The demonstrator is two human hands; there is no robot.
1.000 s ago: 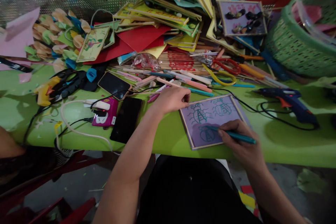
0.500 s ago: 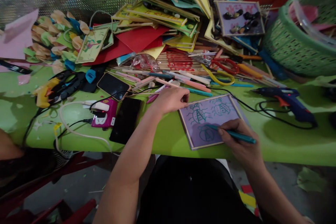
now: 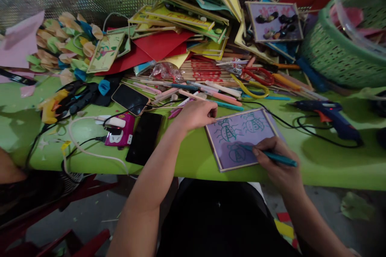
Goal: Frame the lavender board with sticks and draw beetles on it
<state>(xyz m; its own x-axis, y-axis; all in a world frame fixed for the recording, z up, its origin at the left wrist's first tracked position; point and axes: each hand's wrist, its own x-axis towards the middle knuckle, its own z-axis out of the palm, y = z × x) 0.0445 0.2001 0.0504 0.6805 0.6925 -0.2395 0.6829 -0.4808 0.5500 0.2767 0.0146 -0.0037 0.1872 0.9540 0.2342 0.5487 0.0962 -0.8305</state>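
A purple card (image 3: 241, 138) in a thin wooden frame lies on the green table (image 3: 193, 156), with three teal beetle drawings on it. My right hand (image 3: 279, 160) is closed round a teal marker (image 3: 271, 156), its tip on the lowest beetle near the card's front edge. My left hand (image 3: 197, 113) rests with curled fingers at the card's upper left corner and holds it down.
A blue glue gun (image 3: 330, 116) with its black cable lies to the right. Two phones (image 3: 144, 136), a pink charger (image 3: 120, 133) and cables lie left. Pens, scissors (image 3: 253, 78), stacked framed cards and coloured paper crowd the back. A green basket (image 3: 340, 48) stands at the far right.
My right hand and the marker have shifted slightly to the right over the lowest beetle. My left hand stays on the card's corner.
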